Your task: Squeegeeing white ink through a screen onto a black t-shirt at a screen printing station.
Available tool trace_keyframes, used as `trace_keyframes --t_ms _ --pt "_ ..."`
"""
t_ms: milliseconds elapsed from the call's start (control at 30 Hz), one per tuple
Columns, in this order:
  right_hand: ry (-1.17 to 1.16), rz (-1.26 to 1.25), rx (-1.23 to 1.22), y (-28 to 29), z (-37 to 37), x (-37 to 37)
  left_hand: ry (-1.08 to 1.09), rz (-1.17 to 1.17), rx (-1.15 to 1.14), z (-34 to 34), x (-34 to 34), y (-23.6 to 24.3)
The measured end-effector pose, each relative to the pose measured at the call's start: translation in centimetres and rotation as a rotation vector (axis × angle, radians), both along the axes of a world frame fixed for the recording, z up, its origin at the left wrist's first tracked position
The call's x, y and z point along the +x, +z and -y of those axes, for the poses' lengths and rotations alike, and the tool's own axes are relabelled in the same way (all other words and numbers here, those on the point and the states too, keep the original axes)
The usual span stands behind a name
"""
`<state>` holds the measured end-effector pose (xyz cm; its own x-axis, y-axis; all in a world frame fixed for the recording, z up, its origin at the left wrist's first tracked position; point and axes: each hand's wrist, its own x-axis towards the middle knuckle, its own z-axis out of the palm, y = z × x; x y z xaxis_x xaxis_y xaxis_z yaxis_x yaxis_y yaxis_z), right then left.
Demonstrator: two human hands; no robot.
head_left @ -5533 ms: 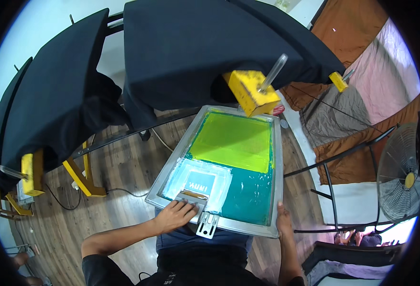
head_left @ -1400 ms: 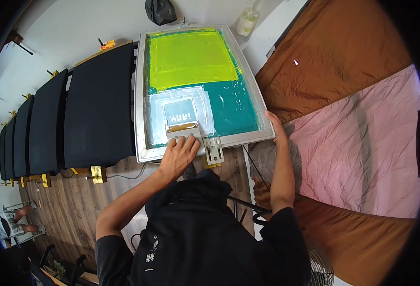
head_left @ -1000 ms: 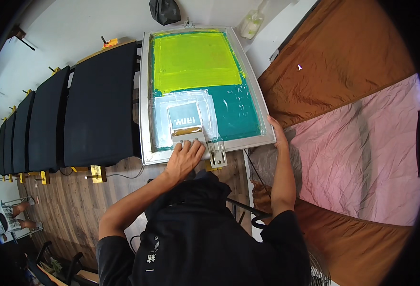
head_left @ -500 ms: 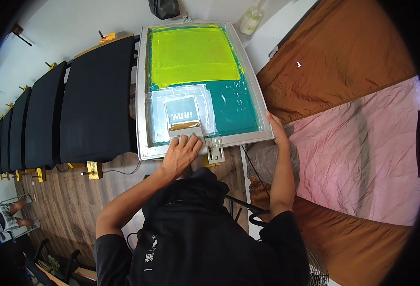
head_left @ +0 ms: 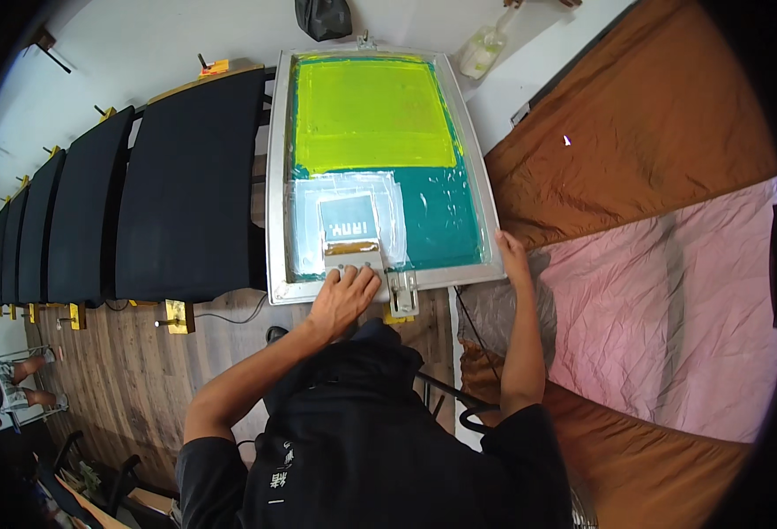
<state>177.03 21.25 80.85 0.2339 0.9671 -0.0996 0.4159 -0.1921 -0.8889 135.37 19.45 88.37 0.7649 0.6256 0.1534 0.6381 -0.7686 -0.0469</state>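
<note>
A silver-framed printing screen (head_left: 275, 194) lies in front of me. Its mesh is teal, with a large lime-green rectangle (head_left: 375, 115) in the far half and a pale taped area around a small light lettered design (head_left: 349, 218) at the near left. My left hand (head_left: 344, 304) is closed on the grey handle of a squeegee (head_left: 353, 259). The squeegee's brown blade edge rests just nearer to me than the design. At the near right corner, my right hand (head_left: 515, 256) grips the outer edge of the frame, its fingers partly hidden.
Left of the screen runs a row of boards covered in black fabric (head_left: 190, 185), with yellow clamps (head_left: 179, 317) along their near ends. A metal bracket (head_left: 402, 294) sits at the frame's near edge. Brown cloth (head_left: 617, 115) and pink cloth (head_left: 617, 326) spread to the right.
The view has shifted a little, so the screen and boards appear slightly lower and further right. Both hands keep their hold at about the same places on the squeegee and frame.
</note>
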Motion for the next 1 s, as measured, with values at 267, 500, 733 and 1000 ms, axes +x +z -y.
trace_keyframes --t_ms 267,500,733,1000 --pt "-0.133 0.6 0.249 3.0 0.9 -4.5 0.063 0.147 -0.295 0.2 -2.5 1.4" --pt "0.543 0.505 0.151 17.1 2.8 -22.8 0.107 0.332 -0.264 0.1 -3.6 3.1" --pt "0.69 0.787 -0.068 15.9 -2.1 -30.5 0.131 0.461 -0.411 -4.9 -6.5 5.9" --pt "0.704 0.76 -0.18 16.1 -8.4 -32.5 0.131 0.194 -0.575 -11.9 -7.8 6.7"
